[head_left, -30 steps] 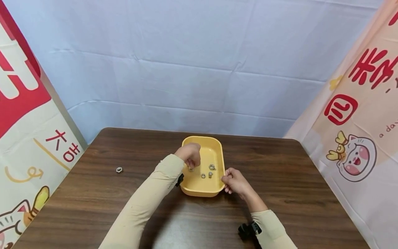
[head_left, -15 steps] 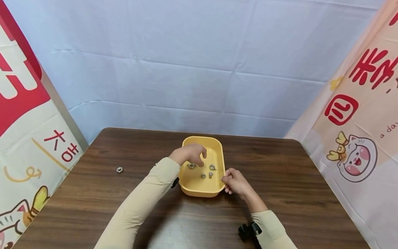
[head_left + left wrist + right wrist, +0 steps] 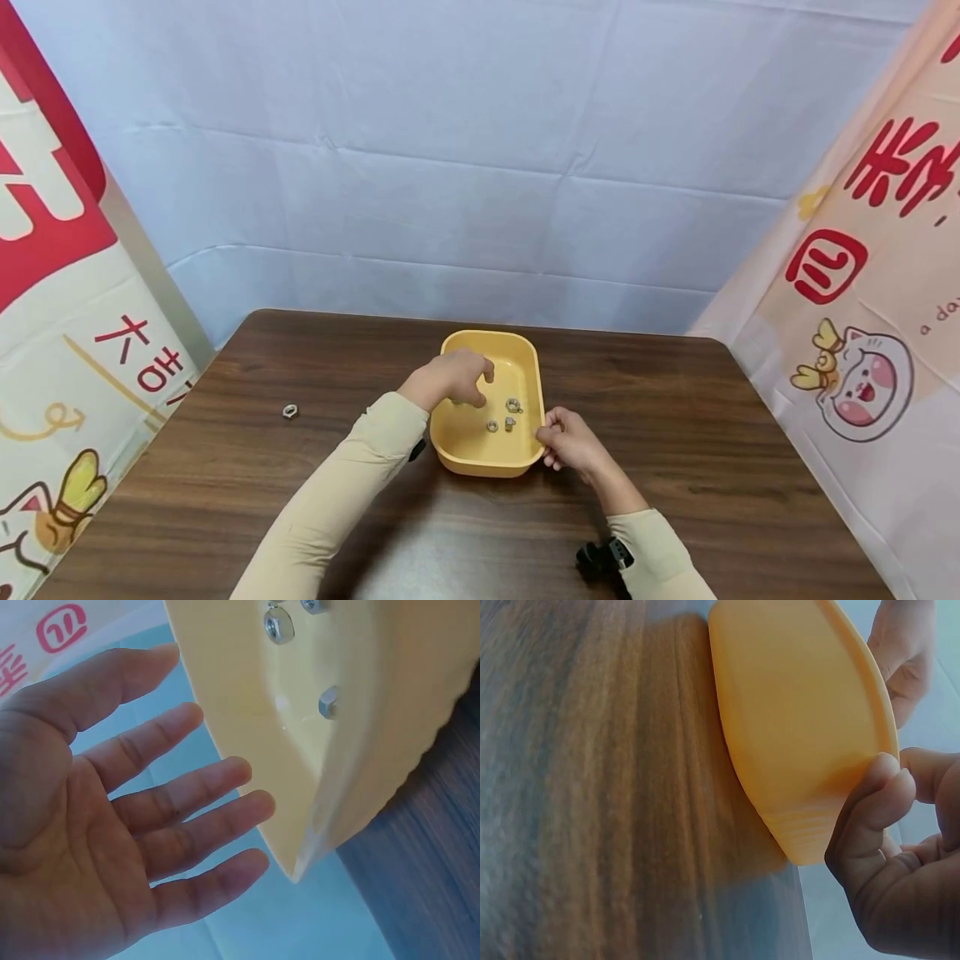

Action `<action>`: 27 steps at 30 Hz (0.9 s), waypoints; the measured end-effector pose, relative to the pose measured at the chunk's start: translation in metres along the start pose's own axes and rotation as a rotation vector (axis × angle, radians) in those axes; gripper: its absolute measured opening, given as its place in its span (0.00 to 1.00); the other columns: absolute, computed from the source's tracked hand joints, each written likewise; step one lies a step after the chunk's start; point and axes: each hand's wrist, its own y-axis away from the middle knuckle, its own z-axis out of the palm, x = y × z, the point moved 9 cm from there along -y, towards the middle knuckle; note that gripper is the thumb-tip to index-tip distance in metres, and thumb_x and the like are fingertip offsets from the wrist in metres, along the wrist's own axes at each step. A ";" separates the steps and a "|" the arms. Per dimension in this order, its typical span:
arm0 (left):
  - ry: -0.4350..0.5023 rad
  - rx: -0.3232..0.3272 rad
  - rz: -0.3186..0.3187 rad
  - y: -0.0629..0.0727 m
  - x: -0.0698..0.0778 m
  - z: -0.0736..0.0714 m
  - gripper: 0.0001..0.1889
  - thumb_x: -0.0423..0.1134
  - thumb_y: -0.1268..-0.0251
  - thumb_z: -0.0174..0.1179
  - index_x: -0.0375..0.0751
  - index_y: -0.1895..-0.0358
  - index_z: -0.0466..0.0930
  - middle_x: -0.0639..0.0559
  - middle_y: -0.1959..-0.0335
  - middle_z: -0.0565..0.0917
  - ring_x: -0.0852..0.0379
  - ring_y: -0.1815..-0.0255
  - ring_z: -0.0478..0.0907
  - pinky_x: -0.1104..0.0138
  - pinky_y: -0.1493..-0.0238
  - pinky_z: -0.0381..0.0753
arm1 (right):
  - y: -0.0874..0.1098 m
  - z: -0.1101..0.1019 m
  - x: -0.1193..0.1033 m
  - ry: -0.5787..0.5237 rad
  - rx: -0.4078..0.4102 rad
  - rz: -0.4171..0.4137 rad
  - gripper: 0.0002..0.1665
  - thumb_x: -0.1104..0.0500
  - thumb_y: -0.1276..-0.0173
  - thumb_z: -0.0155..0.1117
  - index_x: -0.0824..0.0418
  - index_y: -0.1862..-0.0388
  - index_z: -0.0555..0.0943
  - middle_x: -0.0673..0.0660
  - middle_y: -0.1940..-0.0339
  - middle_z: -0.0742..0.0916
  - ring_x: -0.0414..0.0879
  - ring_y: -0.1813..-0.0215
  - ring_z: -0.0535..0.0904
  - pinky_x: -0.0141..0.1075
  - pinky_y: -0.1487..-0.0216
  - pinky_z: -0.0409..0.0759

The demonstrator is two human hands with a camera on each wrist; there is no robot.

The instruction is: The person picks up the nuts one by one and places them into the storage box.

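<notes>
My left hand (image 3: 456,377) hovers over the left side of a yellow tray (image 3: 487,463). Seen from the left wrist, its fingers are spread and hold nothing. At the tray's right rim, my right hand (image 3: 573,442) pinches the edge between thumb and fingers; the right wrist view shows the fingertips (image 3: 885,769) on the outer wall. Inside lie several metal hex nuts: one toward the right (image 3: 513,405), a small nut (image 3: 492,426) and another standing nut (image 3: 509,423) nearer the front. A further nut is mostly hidden under my left hand.
One loose hex nut (image 3: 290,411) lies on the brown wooden table (image 3: 360,358), well left of the tray. A pale cloth (image 3: 450,167) hangs behind the table, with printed cloths (image 3: 847,350) at both sides.
My left hand has lifted from the nut at the tray's left side, its fingers have spread, and it has drawn slightly left. My right hand has stayed at the rim.
</notes>
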 end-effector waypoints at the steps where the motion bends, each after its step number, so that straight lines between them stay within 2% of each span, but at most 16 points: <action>1: -0.015 0.010 -0.002 0.002 -0.001 0.000 0.19 0.43 0.46 0.64 0.45 0.49 0.77 0.49 0.54 0.79 0.58 0.67 0.74 0.65 0.70 0.74 | 0.000 0.000 0.000 0.000 -0.002 -0.002 0.06 0.70 0.41 0.52 0.67 0.68 0.65 0.55 0.86 0.74 0.41 0.87 0.70 0.28 0.89 0.68; 4: -0.059 0.043 0.002 0.008 -0.002 -0.003 0.20 0.43 0.47 0.65 0.46 0.49 0.78 0.49 0.52 0.79 0.56 0.62 0.73 0.64 0.68 0.74 | 0.000 0.001 -0.001 0.000 -0.010 -0.006 0.06 0.70 0.41 0.51 0.67 0.68 0.65 0.55 0.86 0.74 0.41 0.87 0.70 0.28 0.89 0.68; 8: -0.069 0.074 0.027 0.015 -0.002 -0.002 0.19 0.43 0.46 0.64 0.44 0.49 0.78 0.48 0.52 0.79 0.56 0.59 0.74 0.64 0.65 0.74 | -0.001 0.000 -0.001 0.006 -0.003 -0.002 0.06 0.70 0.41 0.51 0.67 0.69 0.64 0.54 0.87 0.74 0.41 0.87 0.70 0.28 0.89 0.68; 14: -0.116 0.133 0.079 0.026 -0.002 0.001 0.18 0.43 0.47 0.64 0.45 0.52 0.80 0.51 0.58 0.79 0.58 0.63 0.73 0.65 0.66 0.74 | -0.001 0.001 -0.001 0.002 -0.009 -0.010 0.06 0.70 0.42 0.52 0.67 0.69 0.64 0.54 0.87 0.74 0.41 0.87 0.70 0.28 0.89 0.68; 21: -0.167 0.228 0.127 0.041 0.001 -0.003 0.14 0.44 0.50 0.65 0.49 0.59 0.81 0.57 0.69 0.74 0.60 0.73 0.69 0.66 0.70 0.73 | 0.000 0.001 -0.002 0.013 -0.003 -0.004 0.06 0.70 0.41 0.52 0.67 0.69 0.64 0.55 0.86 0.74 0.41 0.87 0.70 0.28 0.89 0.68; 27: -0.194 0.283 0.118 0.051 -0.005 -0.004 0.13 0.45 0.51 0.65 0.51 0.60 0.81 0.56 0.67 0.75 0.60 0.72 0.71 0.66 0.71 0.73 | 0.002 0.001 -0.004 0.027 -0.002 0.023 0.05 0.71 0.40 0.51 0.67 0.68 0.64 0.55 0.87 0.74 0.42 0.87 0.70 0.29 0.88 0.69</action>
